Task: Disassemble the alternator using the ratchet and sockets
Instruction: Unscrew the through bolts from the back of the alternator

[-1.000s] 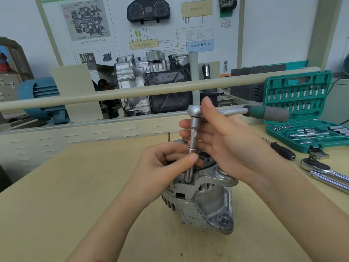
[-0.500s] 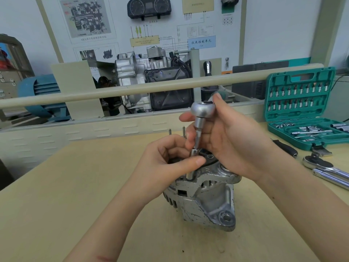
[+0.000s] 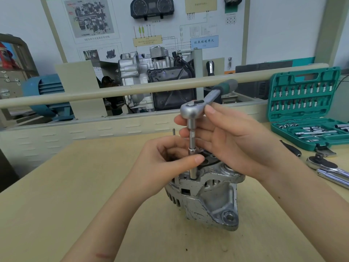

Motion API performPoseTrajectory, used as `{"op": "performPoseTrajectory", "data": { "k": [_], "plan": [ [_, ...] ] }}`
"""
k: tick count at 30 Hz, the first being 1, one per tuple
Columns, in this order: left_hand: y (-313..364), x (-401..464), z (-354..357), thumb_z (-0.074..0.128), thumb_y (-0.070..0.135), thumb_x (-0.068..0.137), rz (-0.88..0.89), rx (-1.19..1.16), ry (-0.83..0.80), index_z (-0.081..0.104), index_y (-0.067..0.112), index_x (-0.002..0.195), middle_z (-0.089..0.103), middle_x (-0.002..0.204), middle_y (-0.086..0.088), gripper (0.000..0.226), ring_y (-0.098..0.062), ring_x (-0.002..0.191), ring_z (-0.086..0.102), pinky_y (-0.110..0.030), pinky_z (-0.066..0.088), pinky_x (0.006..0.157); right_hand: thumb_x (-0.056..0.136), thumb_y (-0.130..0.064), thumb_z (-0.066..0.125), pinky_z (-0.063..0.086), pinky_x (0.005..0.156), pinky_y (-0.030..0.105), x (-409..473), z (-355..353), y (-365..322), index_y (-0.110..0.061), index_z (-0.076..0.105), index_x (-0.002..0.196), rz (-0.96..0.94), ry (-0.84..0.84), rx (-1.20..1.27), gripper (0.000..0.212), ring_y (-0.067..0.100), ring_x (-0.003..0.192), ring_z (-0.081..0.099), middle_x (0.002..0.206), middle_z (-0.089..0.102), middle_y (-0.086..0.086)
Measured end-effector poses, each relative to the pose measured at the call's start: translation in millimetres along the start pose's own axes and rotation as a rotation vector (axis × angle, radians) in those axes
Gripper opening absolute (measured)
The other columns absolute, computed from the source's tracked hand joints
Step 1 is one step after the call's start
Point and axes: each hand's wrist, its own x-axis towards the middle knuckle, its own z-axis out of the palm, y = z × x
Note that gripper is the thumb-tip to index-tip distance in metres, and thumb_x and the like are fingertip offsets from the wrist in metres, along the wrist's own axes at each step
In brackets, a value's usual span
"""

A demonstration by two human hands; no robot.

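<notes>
The silver alternator (image 3: 209, 197) stands on the wooden table (image 3: 66, 205). A socket on a vertical extension bar (image 3: 192, 138) sits on a bolt at the alternator's top edge. The ratchet (image 3: 190, 110) tops the bar, and its green-grey handle points away to the right. My left hand (image 3: 166, 163) pinches the lower bar between thumb and fingers. My right hand (image 3: 238, 142) holds the ratchet head, thumb on its near side and fingers behind the bar. The bolt itself is hidden by the socket.
An open green socket case (image 3: 306, 103) lies at the right, with a second ratchet (image 3: 324, 167) and a black-handled screwdriver (image 3: 291, 149) in front of it. A thin pin (image 3: 173, 131) stands behind the alternator. A beige rail (image 3: 94, 95) and an engine display run along the back.
The ratchet handle swung from pointing right to pointing away from me, then partly back toward the far right. Both hands stayed on the tool, and the alternator did not move.
</notes>
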Motion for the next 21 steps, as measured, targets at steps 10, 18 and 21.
{"op": "performPoseTrajectory", "data": {
  "k": [10, 18, 21],
  "plan": [
    [3.9, 0.1, -16.7, 0.07, 0.019, 0.068, -0.082, 0.02, -0.132, 0.075, 0.021, 0.085, 0.074, 0.082, -0.002, 0.018, -0.014, 0.082, 0.071, -0.019, 0.054, 0.071, 0.073, -0.022, 0.054, 0.056, 0.07, 0.028, 1.2, 9.2, 1.3, 0.003, 0.044, 0.124, -0.011, 0.091, 0.058, 0.057, 0.019, 0.079, 0.068, 0.108, 0.065, 0.008],
    [5.9, 0.2, -9.6, 0.073, 0.027, 0.059, -0.018, 0.083, -0.071, 0.074, 0.025, 0.08, 0.073, 0.071, -0.005, 0.021, -0.012, 0.068, 0.066, -0.029, 0.055, 0.068, 0.066, -0.024, 0.062, 0.044, 0.058, 0.023, -0.1, 10.4, 3.4, -0.018, 0.051, 0.084, -0.079, 0.2, -0.002, 0.022, 0.024, 0.074, 0.07, 0.086, 0.071, -0.001],
    [7.4, -0.9, -7.9, 0.069, 0.03, 0.059, -0.029, 0.07, -0.102, 0.074, 0.027, 0.082, 0.072, 0.081, -0.012, 0.023, -0.014, 0.073, 0.065, -0.033, 0.054, 0.074, 0.072, -0.034, 0.054, 0.04, 0.054, 0.022, 1.6, 8.3, 2.2, -0.014, 0.057, 0.091, -0.015, 0.202, -0.002, 0.028, 0.017, 0.068, 0.068, 0.092, 0.07, -0.001]
  ]
}}
